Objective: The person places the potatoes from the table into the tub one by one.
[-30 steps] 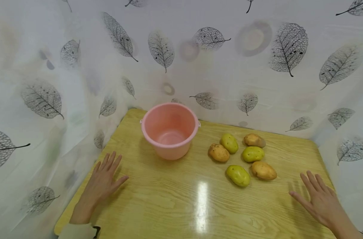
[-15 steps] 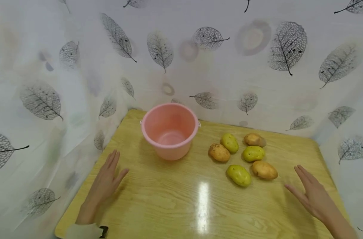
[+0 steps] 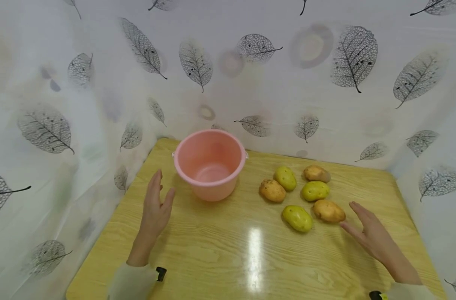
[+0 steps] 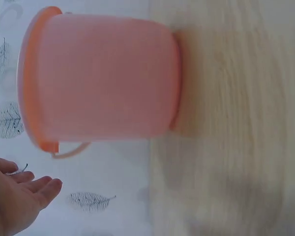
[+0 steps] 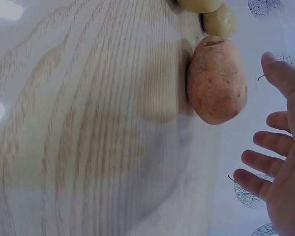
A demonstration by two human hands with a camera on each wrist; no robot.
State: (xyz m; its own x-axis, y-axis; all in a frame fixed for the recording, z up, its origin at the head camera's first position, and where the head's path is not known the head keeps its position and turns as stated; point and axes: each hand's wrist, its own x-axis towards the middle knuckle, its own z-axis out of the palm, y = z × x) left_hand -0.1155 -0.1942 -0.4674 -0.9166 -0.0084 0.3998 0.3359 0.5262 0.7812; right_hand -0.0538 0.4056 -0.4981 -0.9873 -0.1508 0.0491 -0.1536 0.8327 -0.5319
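Observation:
A pink bucket stands upright at the back left of the table. Left of it and nearer the front, my left hand hovers with nothing in it; the left wrist view shows its fingers loosely bent beside the bucket. Several potatoes lie grouped at the back right, some brown, some greenish-yellow. My right hand is just right of the nearest brown potato, apart from it and holding nothing. In the right wrist view the thumb and fingers are spread beside that potato. A greenish potato lies closest to the front.
The wooden table bears a bright light reflection. A white leaf-patterned curtain rises behind it and along both sides. The other potatoes include a brown one, a green one, another green one and a brown one.
Both hands have moved inward and turned: the left one toward the bucket, the right one toward the nearest brown potato. The bucket and the potatoes have stayed in place.

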